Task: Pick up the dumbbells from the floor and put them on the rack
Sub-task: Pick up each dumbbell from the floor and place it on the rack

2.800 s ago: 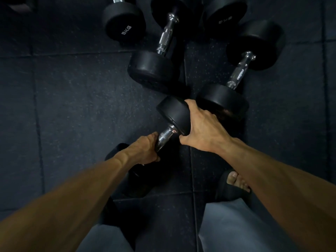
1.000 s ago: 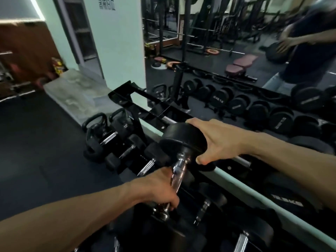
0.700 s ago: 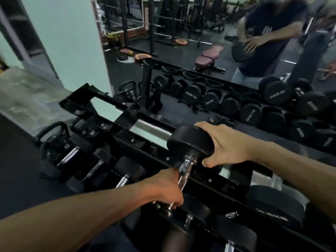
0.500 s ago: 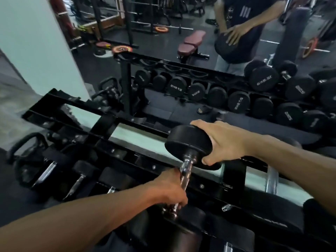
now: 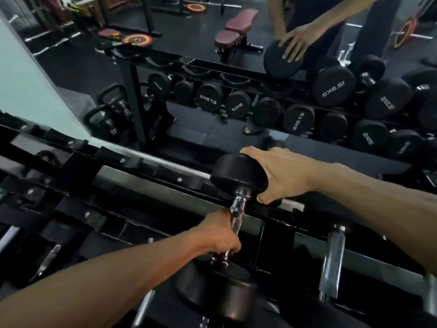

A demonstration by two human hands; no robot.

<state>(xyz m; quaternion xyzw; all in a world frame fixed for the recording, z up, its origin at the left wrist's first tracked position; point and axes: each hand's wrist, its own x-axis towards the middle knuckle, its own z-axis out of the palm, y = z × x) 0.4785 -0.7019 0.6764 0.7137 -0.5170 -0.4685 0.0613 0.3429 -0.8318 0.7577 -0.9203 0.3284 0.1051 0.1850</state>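
Gripping the chrome handle near its lower end, the left hand [image 5: 218, 235] has its fingers wrapped fully round the bar of a dumbbell [image 5: 236, 209], while the right hand [image 5: 277, 175] cups the side of the upper head with thumb underneath and fingers spread over the far edge. That dumbbell is tilted steeply, almost on end: a round black rubber head on top, a knurled, shiny metal handle with ribbed collars in the middle, and a second black head below, blurred and close to the camera. It is held over the top tier of the rack [image 5: 142, 176], its upper head just above the rear rail; whether the lower head touches the front rail cannot be told. The rack is black steel with bolted cradle plates along its rails, glossy enough to catch light. To the right another chrome handle [image 5: 332, 256] lies across the rails, and further handles show dimly on the lower tier at left. Behind the rack a large mirror [image 5: 212, 67] reflects rows of black dumbbells with white reversed weight markings, kettlebells [image 5: 108, 114] at the left, a maroon padded bench [image 5: 236, 27], coloured weight plates on barbells, and dark rubber flooring. The person's reflection shows a hand on the dumbbell's head. A pale green wall [image 5: 30, 86] borders the mirror at left.
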